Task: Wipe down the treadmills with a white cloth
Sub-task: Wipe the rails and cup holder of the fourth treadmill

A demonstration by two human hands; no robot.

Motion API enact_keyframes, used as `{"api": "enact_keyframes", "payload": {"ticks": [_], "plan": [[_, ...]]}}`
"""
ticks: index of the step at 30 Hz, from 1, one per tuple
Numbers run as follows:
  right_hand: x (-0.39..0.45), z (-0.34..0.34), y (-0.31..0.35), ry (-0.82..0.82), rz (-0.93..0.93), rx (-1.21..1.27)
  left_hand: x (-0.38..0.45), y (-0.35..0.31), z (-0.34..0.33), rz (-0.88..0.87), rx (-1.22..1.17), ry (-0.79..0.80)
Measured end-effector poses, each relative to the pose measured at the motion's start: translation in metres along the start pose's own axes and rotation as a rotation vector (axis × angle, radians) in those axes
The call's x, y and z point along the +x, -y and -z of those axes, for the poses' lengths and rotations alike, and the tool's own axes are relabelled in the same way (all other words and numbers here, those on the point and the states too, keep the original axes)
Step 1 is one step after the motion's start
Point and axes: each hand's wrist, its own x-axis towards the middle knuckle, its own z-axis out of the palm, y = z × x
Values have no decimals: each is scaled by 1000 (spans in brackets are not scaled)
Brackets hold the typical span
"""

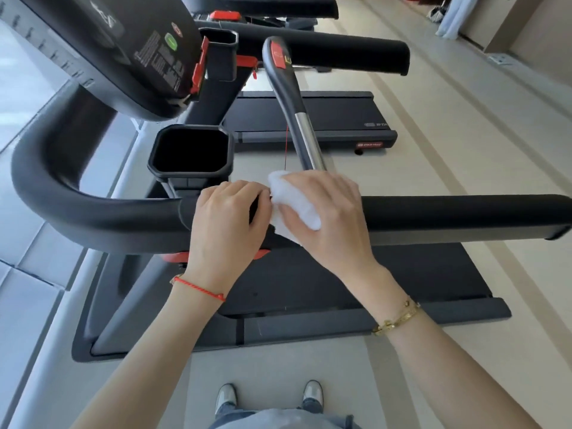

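Observation:
A black padded side handrail (448, 212) of the nearest treadmill runs across the middle of the head view. A white cloth (294, 205) lies draped over it. My right hand (328, 221) lies over the cloth with fingers curled round it and the rail. My left hand (226, 224) grips the rail just left of the cloth, fingertips touching the cloth's edge. The treadmill's black belt deck (387, 280) shows below the rail.
The console (123, 48) and a black cup holder (192, 153) stand at upper left. An inner grip bar with a red button (288, 97) rises behind the cloth. A second treadmill (309, 119) stands beyond. Beige floor (464, 134) stretches right; my shoes (312, 394) are at the bottom.

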Motion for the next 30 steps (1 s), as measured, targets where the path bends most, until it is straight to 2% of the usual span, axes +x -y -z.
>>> {"api": "enact_keyframes", "payload": {"ticks": [6,12,15,20,26,30], "plan": [[-20,52,-76,-72,-240,-49,0,-26,-25,17,90,-20],[-22,47,-75,-100,-141,-105,3,-53,-51,38,137,-41],[-28,62,-101,-87,-126,-110,3,-58,-57,69,214,-74],[-41,96,-147,-148,-356,-182,3,-60,-63,89,258,-143],[-26,57,-94,-104,-179,-132,5,-60,-64,104,259,-129],[-25,54,-95,-131,-130,-139,6,-60,-61,106,232,-92]]}}
